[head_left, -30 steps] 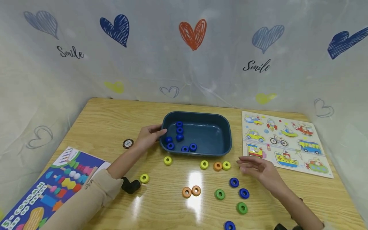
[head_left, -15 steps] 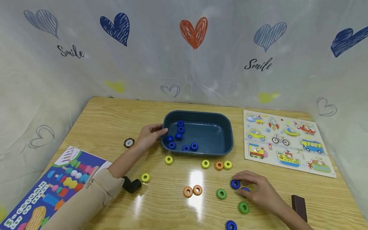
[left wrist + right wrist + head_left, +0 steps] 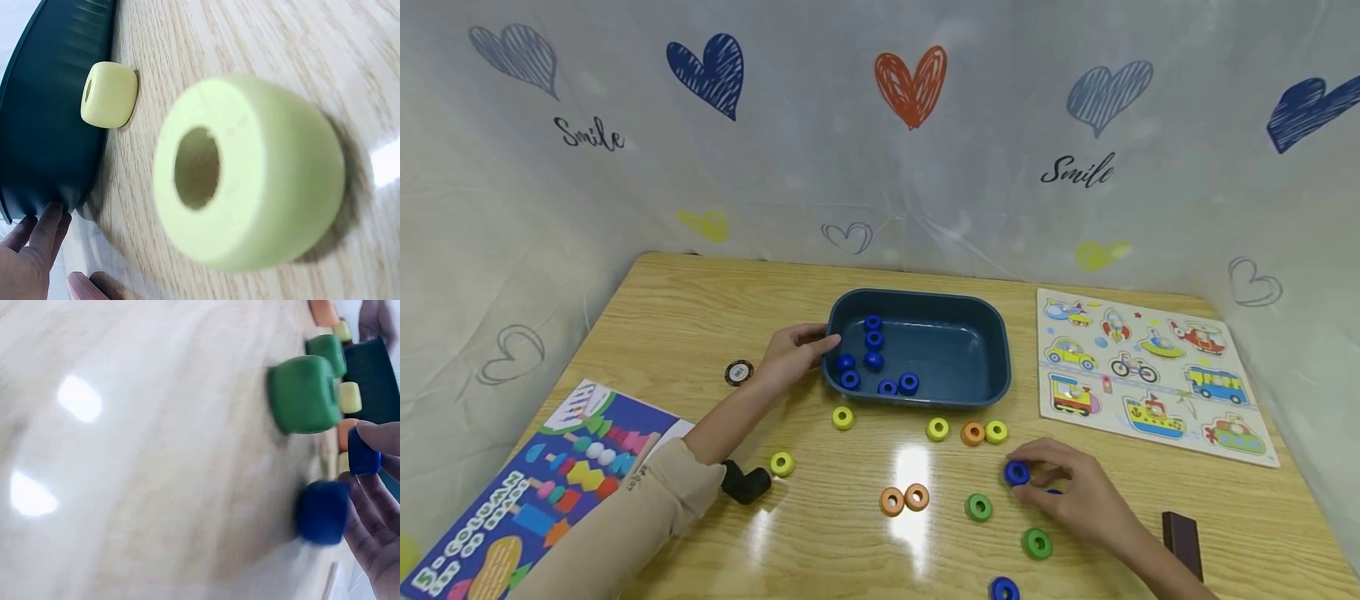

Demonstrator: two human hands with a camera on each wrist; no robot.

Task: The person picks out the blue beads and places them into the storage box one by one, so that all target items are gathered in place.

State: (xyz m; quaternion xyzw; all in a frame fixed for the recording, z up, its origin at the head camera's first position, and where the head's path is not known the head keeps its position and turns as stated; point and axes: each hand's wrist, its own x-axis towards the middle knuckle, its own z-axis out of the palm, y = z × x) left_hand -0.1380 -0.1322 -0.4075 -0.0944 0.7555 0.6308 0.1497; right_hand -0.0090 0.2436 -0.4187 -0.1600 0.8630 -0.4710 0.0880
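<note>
My left hand [image 3: 792,357] holds the left end of a dark teal tub [image 3: 917,402], thumb over the rim and fingers outside. Several blue beads [image 3: 874,339] lie on the left side of the tub's floor. My right hand [image 3: 1078,492] pinches a blue bead [image 3: 1017,473] between thumb and fingers; the right wrist view shows this held bead [image 3: 363,454] too. Under that hand a second blue bead [image 3: 1055,492] is mostly hidden. Near it lie two green beads [image 3: 1037,543] and another blue bead [image 3: 1004,588].
Yellow beads [image 3: 842,417] and orange beads [image 3: 892,501] lie in front of the tub. A picture puzzle board [image 3: 1150,375] is at the right, a dark brown block [image 3: 1182,546] below it. Leftward are a poker chip [image 3: 739,372], a black bent piece [image 3: 746,482] and a printed box [image 3: 550,492].
From beside the yellow and orange beads, my right hand has come down toward the blue beads and now pinches one. My left hand stays on the tub.
</note>
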